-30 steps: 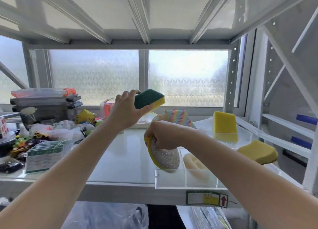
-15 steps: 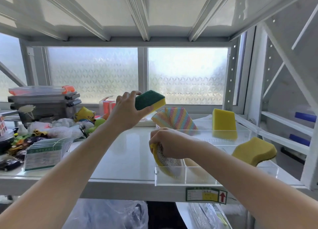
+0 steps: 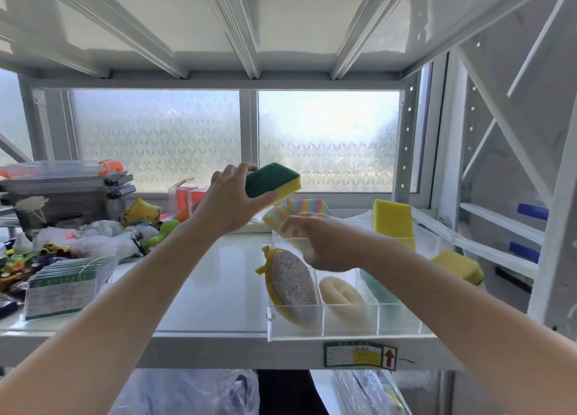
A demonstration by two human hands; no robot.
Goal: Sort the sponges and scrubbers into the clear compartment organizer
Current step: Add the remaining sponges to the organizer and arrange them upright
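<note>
My left hand [image 3: 230, 201] holds a green-and-yellow sponge [image 3: 272, 183] in the air above the shelf. My right hand [image 3: 324, 241] hovers with loose fingers, holding nothing, just above the clear compartment organizer [image 3: 346, 332]. A silver glitter scrubber with a yellow back [image 3: 290, 282] leans in the organizer's front left compartment. A cream sponge [image 3: 340, 296] lies in the middle front compartment. A rainbow-striped sponge [image 3: 299, 210] and an upright yellow sponge [image 3: 393, 224] stand in the back compartments. Another yellow sponge [image 3: 459, 264] rests at the organizer's right edge.
Toys, plastic bags and a stack of cards [image 3: 62, 286] crowd the left of the white shelf [image 3: 206, 283]. A grey case [image 3: 68, 196] stands at the back left. The shelf above hangs low. Rack posts [image 3: 559, 258] close off the right.
My right hand has set the glitter scrubber into the front left compartment, let go of it and lifted away. My left hand still holds the green sponge in about the same place.
</note>
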